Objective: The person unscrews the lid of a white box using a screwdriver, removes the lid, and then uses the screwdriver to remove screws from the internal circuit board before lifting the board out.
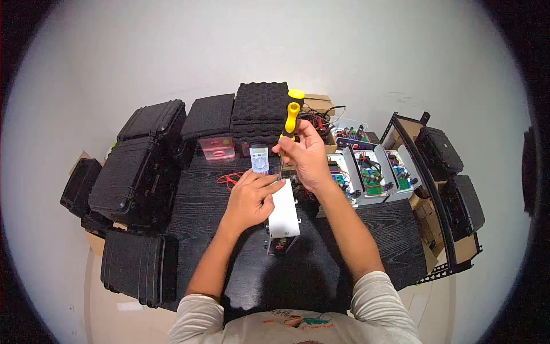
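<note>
Diffuse light brightens the pale wall (275, 46). A shadow darkens the wood-grain tabletop (197, 209). Fisheye distortion bows the black-rimmed view.

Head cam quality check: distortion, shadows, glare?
Head view: strong fisheye, black corners; head view: dark, soft-edged shadow on the near part of the table; head view: white box top looks nearly washed out; head view: meter markings too small to read.

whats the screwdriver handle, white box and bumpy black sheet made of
Screwdriver handle: probably plastic, smooth bright yellow with black sections.
White box: likely painted metal, flat with crisp edges, possibly plastic.
Bumpy black sheet: seemingly matte foam, given its egg-crate surface.
</note>
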